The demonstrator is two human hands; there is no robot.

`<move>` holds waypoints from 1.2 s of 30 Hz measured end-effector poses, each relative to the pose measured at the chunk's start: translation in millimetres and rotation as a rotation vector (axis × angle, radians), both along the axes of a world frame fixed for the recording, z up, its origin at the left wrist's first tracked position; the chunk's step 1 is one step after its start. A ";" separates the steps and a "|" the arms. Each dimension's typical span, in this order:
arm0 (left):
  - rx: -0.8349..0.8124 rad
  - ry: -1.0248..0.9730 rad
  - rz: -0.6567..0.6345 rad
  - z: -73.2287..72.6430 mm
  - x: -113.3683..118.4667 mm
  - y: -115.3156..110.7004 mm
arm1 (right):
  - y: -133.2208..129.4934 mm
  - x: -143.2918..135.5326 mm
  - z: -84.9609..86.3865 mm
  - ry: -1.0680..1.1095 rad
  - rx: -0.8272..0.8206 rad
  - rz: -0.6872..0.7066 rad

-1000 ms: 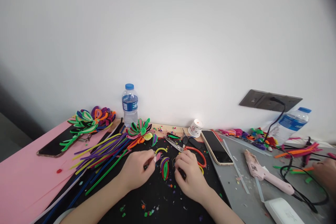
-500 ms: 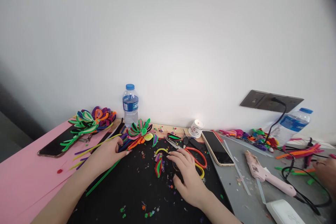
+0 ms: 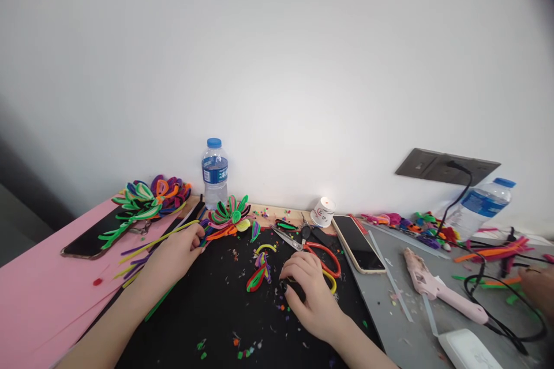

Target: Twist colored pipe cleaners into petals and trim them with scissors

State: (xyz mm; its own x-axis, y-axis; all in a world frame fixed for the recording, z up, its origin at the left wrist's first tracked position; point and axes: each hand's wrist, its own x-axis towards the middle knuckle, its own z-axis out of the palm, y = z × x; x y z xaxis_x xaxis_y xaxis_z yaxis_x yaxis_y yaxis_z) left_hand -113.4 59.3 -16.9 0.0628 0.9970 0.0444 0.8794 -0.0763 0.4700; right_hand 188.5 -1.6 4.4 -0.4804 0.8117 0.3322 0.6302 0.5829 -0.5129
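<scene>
My left hand [image 3: 179, 253] curls its fingers round a bunch of long pipe cleaners [image 3: 137, 258] on the left of the black mat. Just past its fingertips lies a pipe-cleaner flower [image 3: 231, 213] in green, pink and black, with an orange piece beneath it. My right hand [image 3: 309, 294] rests on the mat, fingers bent and thumb apart, holding nothing I can see. Scissors [image 3: 322, 256] with red and yellow handles lie beside it, partly covered by the hand. Left of that hand is a small petal-shaped pipe-cleaner piece [image 3: 258, 278] in red, green and purple.
A water bottle [image 3: 215, 176] stands by the wall, near a paper cup [image 3: 323, 211] and a phone [image 3: 359, 245]. Larger flowers [image 3: 151, 199] lie on another phone at left. At right are a corded glue gun [image 3: 445, 294] and another person's hand [image 3: 536, 285].
My left hand's fingers have curled in and drawn slightly left, away from the flower. My right hand's fingers have pulled back and bent, and the small petal piece has turned, its lower end further left.
</scene>
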 end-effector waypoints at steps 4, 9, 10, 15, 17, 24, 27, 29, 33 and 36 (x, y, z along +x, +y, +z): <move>0.083 -0.009 0.027 0.3 4.1 0.2 | 0.9 0.6 -2.2 0.003 -0.004 -0.009; 0.176 -0.194 0.135 5.2 8.7 1.3 | 1.3 2.2 -5.5 0.008 -0.003 -0.015; 0.168 -0.272 0.159 6.3 8.9 1.5 | 1.5 2.4 -6.2 0.007 -0.003 -0.015; 0.219 -0.689 0.290 9.4 11.4 2.0 | 3.4 2.1 -8.5 0.009 0.001 -0.010; 0.310 -0.889 0.340 10.5 15.3 2.1 | 3.1 1.6 -8.1 0.018 0.003 -0.009; 0.107 -1.466 0.230 29.0 35.6 -10.3 | -0.1 2.2 -5.6 0.087 0.007 -0.039; -0.212 -1.603 0.080 37.3 44.1 -21.3 | 0.5 3.5 -7.2 0.120 0.001 -0.049; -0.396 -1.673 -0.027 40.1 50.7 -28.7 | 0.5 3.6 -8.5 0.140 -0.006 -0.052; -0.671 -1.762 -0.199 35.6 69.9 -40.8 | -4.6 -0.3 -8.5 0.181 -0.026 -0.020; -0.878 -1.793 -0.302 24.8 89.4 -48.5 | -11.4 -4.8 -7.2 0.198 -0.042 0.055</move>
State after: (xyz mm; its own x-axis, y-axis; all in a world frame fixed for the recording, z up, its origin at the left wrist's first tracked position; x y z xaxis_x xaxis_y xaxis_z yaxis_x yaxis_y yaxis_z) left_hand -24.0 10.8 7.9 0.6443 0.7473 -0.1626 -0.5281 0.5885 0.6122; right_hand 183.7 -13.0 -2.8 -0.4528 0.8013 0.3910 0.4830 0.5891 -0.6479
